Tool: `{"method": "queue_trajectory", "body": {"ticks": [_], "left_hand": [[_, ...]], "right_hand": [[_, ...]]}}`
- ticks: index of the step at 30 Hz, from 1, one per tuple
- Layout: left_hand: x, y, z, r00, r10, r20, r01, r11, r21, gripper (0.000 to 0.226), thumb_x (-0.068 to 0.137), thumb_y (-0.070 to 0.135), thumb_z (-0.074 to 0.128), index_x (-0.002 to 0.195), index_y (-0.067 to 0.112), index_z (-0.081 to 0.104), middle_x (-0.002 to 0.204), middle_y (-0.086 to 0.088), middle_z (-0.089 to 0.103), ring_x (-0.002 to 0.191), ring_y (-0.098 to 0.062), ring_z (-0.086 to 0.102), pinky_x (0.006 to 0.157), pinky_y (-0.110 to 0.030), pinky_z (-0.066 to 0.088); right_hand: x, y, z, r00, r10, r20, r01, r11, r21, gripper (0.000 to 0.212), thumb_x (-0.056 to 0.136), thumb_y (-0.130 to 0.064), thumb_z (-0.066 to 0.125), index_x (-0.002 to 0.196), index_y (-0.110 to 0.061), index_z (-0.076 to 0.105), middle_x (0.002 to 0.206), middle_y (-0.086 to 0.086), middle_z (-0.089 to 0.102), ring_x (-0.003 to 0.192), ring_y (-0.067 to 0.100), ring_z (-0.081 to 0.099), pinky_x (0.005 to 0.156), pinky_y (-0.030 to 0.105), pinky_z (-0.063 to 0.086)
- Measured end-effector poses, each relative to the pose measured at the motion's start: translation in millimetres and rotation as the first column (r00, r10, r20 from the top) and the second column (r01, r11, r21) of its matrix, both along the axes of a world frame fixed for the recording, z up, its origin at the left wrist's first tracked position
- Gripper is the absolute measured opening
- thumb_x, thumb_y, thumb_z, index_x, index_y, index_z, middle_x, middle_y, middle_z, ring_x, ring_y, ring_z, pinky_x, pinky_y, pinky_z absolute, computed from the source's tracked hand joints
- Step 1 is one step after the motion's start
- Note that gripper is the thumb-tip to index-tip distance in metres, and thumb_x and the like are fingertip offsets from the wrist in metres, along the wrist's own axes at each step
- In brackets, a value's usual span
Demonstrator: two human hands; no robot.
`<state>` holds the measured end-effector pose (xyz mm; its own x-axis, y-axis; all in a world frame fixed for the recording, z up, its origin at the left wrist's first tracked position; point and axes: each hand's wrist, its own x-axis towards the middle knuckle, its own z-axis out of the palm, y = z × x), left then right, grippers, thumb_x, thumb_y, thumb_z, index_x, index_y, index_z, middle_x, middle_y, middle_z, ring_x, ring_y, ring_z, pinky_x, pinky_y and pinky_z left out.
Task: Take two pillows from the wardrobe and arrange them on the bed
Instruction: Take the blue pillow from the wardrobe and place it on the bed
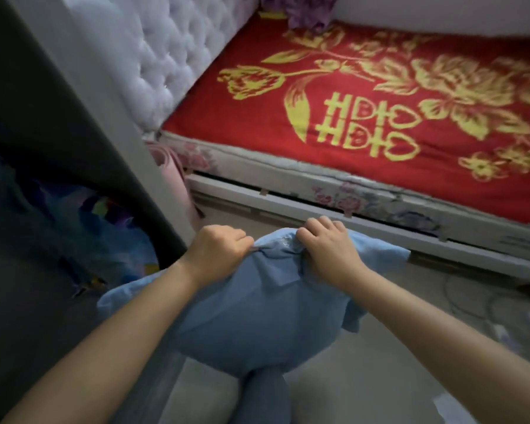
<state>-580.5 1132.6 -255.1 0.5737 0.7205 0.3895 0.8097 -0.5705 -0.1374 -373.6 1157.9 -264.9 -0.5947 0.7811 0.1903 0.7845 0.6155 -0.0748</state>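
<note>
Blue pillow (245, 313) held above the floor beside the bed (364, 191), its far edge bunched and clenched by the left hand (219, 246) and right hand (326, 243), red blanket (364, 123) spread across the mattress beyond.
</note>
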Motion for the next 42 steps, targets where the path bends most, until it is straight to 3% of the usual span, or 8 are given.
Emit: {"method": "queue_trajectory", "body": {"ticks": [5, 15, 21, 25, 30, 34, 38, 42], "left_hand": [[40, 105, 18, 0.995, -0.022, 0.096, 0.011, 0.994, 0.111, 0.034, 0.075, 0.019, 0.045, 0.045, 0.009, 0.06, 0.039, -0.005, 0.056, 0.033, -0.019, 0.056, 0.03, -0.017, 0.036], [35, 450, 184, 0.891, 0.02, 0.453, -0.253, 0.85, 0.462, 0.02, 0.072, 0.009, 0.061, 0.055, 0.001, 0.067, 0.049, -0.016, 0.062, 0.044, -0.026, 0.064, 0.032, -0.023, 0.044], [22, 590, 309, 0.918, -0.058, 0.392, -0.296, 0.559, 0.775, 0.015, 0.067, 0.002, 0.071, 0.053, 0.003, 0.068, 0.045, -0.01, 0.062, 0.039, -0.023, 0.059, 0.034, -0.026, 0.04], [15, 653, 304, 0.955, -0.14, 0.263, -0.14, 0.566, 0.812, 0.012, 0.066, -0.002, 0.073, 0.055, 0.001, 0.068, 0.048, -0.013, 0.062, 0.041, -0.025, 0.058, 0.038, -0.025, 0.042], [-19, 709, 220, 0.977, -0.101, 0.186, 0.001, 0.881, 0.473, 0.028, 0.077, 0.018, 0.06, 0.055, 0.001, 0.067, 0.051, -0.014, 0.064, 0.045, -0.024, 0.064, 0.034, -0.023, 0.048], [-39, 744, 147, 0.975, 0.128, 0.181, -0.157, 0.974, 0.16, 0.012, 0.065, 0.003, 0.08, 0.065, 0.002, 0.069, 0.061, -0.015, 0.067, 0.055, -0.029, 0.067, 0.039, -0.03, 0.052], [-73, 778, 63, 0.888, 0.455, 0.061, -0.425, 0.866, -0.264, 0.033, 0.09, 0.012, 0.054, 0.122, 0.014, 0.056, 0.112, -0.01, 0.064, 0.106, -0.028, 0.06, 0.078, -0.036, 0.05], [-117, 810, -10, 0.864, 0.494, -0.102, -0.482, 0.751, -0.451, 0.039, 0.092, 0.017, 0.051, 0.131, 0.018, 0.047, 0.125, -0.006, 0.056, 0.12, -0.022, 0.051, 0.089, -0.036, 0.048]], "right_hand": [[41, 91, 15, 0.97, -0.075, -0.231, 0.129, 0.965, 0.229, 0.02, 0.06, -0.011, 0.035, 0.058, -0.007, 0.055, 0.056, 0.009, 0.058, 0.065, 0.017, 0.029, 0.057, 0.03, 0.021], [0, 427, 194, 0.904, -0.095, -0.416, 0.347, 0.732, 0.587, 0.008, 0.057, -0.001, 0.05, 0.056, -0.003, 0.058, 0.056, 0.015, 0.061, 0.054, 0.03, 0.061, 0.058, 0.035, 0.034], [-19, 581, 305, 0.834, 0.051, -0.55, 0.456, 0.499, 0.737, 0.004, 0.062, 0.005, 0.057, 0.06, 0.002, 0.057, 0.06, 0.022, 0.063, 0.056, 0.034, 0.059, 0.059, 0.037, 0.032], [-20, 643, 291, 0.802, 0.12, -0.585, 0.468, 0.482, 0.74, 0.007, 0.064, 0.002, 0.05, 0.063, 0.003, 0.057, 0.063, 0.023, 0.063, 0.06, 0.035, 0.058, 0.06, 0.035, 0.022], [-17, 703, 190, 0.922, 0.095, -0.374, 0.159, 0.789, 0.593, 0.016, 0.065, -0.01, 0.048, 0.062, -0.001, 0.06, 0.064, 0.017, 0.064, 0.067, 0.034, 0.061, 0.061, 0.037, 0.044], [-23, 744, 101, 0.994, -0.087, -0.072, 0.093, 0.991, 0.093, 0.012, 0.083, -0.014, 0.056, 0.087, -0.009, 0.066, 0.099, 0.01, 0.065, 0.106, 0.03, 0.053, 0.085, 0.038, 0.042], [-45, 776, 28, 0.931, -0.25, 0.267, 0.302, 0.937, -0.174, 0.027, 0.091, -0.031, 0.047, 0.104, -0.011, 0.06, 0.114, 0.009, 0.057, 0.116, 0.028, 0.045, 0.09, 0.038, 0.041], [-75, 804, -37, 0.884, -0.29, 0.367, 0.412, 0.854, -0.317, 0.023, 0.09, -0.022, 0.047, 0.103, -0.007, 0.058, 0.114, 0.012, 0.058, 0.116, 0.03, 0.045, 0.088, 0.038, 0.043]]}}
